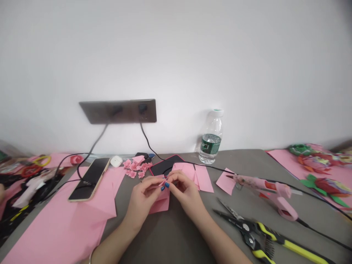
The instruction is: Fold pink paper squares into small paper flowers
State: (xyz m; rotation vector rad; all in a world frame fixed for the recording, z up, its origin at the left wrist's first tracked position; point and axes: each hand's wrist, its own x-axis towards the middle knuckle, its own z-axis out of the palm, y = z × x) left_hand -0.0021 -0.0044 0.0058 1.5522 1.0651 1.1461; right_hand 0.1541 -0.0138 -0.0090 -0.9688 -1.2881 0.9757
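My left hand (pixel 143 194) and my right hand (pixel 183 185) meet at the middle of the table, fingertips pinched together. Between them is a small folded piece of pink paper (pixel 162 182), mostly hidden by the fingers. Pink paper squares (pixel 161 205) lie just beneath my hands, and more pink squares (pixel 204 178) are spread behind my right hand. Behind my left hand sits a cluster of small pink paper flowers (pixel 134 168). A dark flat item with a red edge (pixel 167 165) lies partly under the paper.
A phone (pixel 89 179) rests on large pink sheets (pixel 68 223) at left, beside a white earbud case (pixel 116 161). A water bottle (pixel 211 137) stands by the wall. At right lie a pink glue gun (pixel 264 185), yellow-handled pliers-like scissors (pixel 247 229), paper flowers (pixel 327 185) and trailing cables.
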